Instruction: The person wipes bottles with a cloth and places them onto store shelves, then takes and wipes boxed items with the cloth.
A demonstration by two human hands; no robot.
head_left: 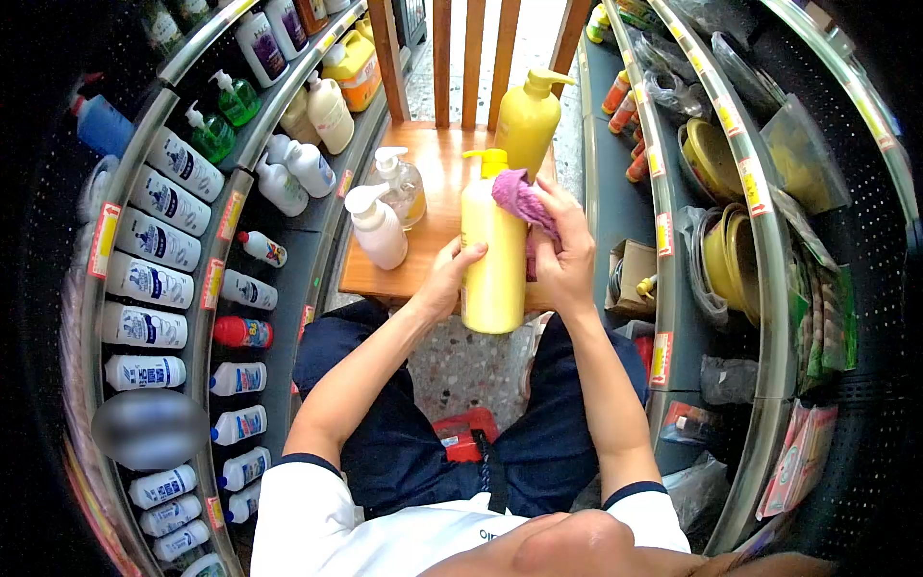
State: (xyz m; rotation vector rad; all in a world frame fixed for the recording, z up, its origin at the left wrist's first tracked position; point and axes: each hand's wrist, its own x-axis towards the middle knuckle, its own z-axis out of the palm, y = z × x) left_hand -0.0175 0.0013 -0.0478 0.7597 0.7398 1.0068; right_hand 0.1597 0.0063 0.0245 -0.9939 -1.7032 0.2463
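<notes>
A yellow pump bottle (493, 260) is held upright in front of the wooden chair. My left hand (450, 277) grips its left side, thumb across the front. In my right hand (569, 245) is a purple cloth (524, 204), pressed against the bottle's upper right side; those fingers are closed on the cloth. Behind it, a larger yellow pump bottle (529, 120) stands on the chair seat (370, 277). Left of my left hand, a pale pink pump bottle (378, 229) and a clear pump bottle (402, 188) stand on the same seat.
Shelves on the left carry rows of white bottles (149, 279) and green pump bottles (236, 96). On the right, shelves hold yellow basins (728, 260), a cardboard box (632, 279) and orange-capped bottles (617, 91). A red object (465, 433) lies between my legs.
</notes>
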